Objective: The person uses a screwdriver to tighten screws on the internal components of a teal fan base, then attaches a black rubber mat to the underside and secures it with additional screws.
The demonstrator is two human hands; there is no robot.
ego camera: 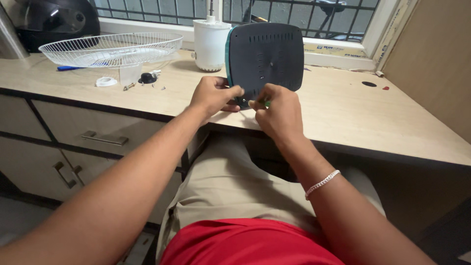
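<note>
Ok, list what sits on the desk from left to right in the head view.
Black helmet → wire fan guard → white ring → black knob → white motor housing → dark fan base, held by left hand and right hand → small dark disc.

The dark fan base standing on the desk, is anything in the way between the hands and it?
Nothing visible is. The left hand and right hand already touch the lower edge of the dark fan base. The wire fan guard and white motor housing sit farther back.
</note>
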